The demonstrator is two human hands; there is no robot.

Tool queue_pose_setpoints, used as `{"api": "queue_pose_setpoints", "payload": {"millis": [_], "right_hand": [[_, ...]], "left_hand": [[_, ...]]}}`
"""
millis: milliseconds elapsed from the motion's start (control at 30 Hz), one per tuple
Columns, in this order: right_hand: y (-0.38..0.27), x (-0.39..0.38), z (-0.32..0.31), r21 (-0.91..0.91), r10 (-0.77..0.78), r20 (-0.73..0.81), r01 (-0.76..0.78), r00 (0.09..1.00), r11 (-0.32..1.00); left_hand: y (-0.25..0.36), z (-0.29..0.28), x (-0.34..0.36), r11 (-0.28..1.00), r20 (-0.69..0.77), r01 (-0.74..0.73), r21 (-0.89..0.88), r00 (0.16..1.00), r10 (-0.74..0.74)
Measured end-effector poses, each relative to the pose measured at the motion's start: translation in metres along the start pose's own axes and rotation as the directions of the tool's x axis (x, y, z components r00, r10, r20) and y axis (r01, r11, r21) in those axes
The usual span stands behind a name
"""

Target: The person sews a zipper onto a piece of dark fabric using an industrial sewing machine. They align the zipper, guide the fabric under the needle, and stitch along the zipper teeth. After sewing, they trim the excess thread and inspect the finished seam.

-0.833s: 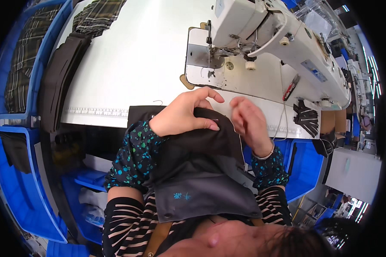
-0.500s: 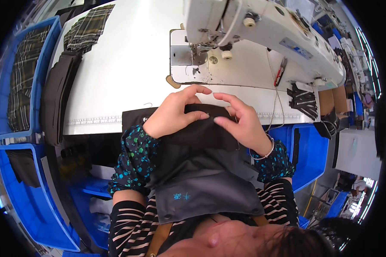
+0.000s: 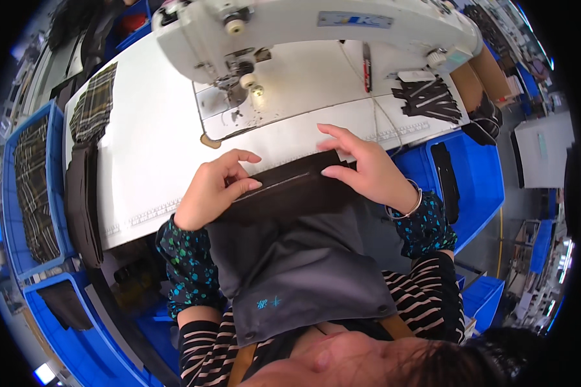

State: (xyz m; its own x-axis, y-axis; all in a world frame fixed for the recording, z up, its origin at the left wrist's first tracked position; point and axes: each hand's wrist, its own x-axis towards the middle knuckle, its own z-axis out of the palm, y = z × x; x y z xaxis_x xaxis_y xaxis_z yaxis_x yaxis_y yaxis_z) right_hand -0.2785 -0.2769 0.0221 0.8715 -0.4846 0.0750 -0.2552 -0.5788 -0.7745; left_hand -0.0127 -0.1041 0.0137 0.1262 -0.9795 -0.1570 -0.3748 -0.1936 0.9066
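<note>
A dark brown fabric piece (image 3: 290, 191) lies at the table's front edge, over my lap, with a thin zipper (image 3: 277, 186) running across it. At its left end my left hand (image 3: 214, 190) has the thumb on top by the zipper and the other fingers curled at the edge. My right hand (image 3: 373, 169) grips the right end, thumb on the cloth, index finger raised above the far edge. The fingertips behind the cloth are partly hidden. Beyond my hands stands a white sewing machine (image 3: 290, 22), its needle area up and left of the fabric.
Stacked brown fabric (image 3: 82, 200) and plaid pieces (image 3: 95, 106) sit on the table's left side, beside blue bins (image 3: 57, 193). Black strips (image 3: 429, 98) and a red-black cutter (image 3: 367, 68) lie to the right. A ruler strip (image 3: 145, 216) follows the front edge. Another blue bin (image 3: 478, 187) stands right.
My hands have moved apart from the middle toward the fabric's two ends, and the zipper now shows. The view has turned, so the machine appears farther left and the table slants.
</note>
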Motion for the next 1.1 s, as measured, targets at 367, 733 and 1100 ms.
{"api": "queue_pose_setpoints", "payload": {"millis": [367, 733, 1100], "right_hand": [[0.002, -0.085, -0.055, -0.506, -0.078, -0.200, -0.034, 0.977, 0.862], [0.088, -0.268, -0.162, -0.435, 0.339, -0.793, -0.860, 0.506, 0.265], [0.147, -0.168, -0.130, -0.448, -0.051, -0.834, -0.620, 0.550, 0.644]], "left_hand": [[0.040, 0.054, 0.006, 0.866, -0.183, -0.304, 0.397, 0.898, 0.399], [-0.023, 0.051, 0.008, 0.911, -0.410, -0.183, 0.368, 0.848, 0.336], [-0.020, 0.049, 0.010, 0.898, -0.434, -0.217, 0.383, 0.816, 0.383]]}}
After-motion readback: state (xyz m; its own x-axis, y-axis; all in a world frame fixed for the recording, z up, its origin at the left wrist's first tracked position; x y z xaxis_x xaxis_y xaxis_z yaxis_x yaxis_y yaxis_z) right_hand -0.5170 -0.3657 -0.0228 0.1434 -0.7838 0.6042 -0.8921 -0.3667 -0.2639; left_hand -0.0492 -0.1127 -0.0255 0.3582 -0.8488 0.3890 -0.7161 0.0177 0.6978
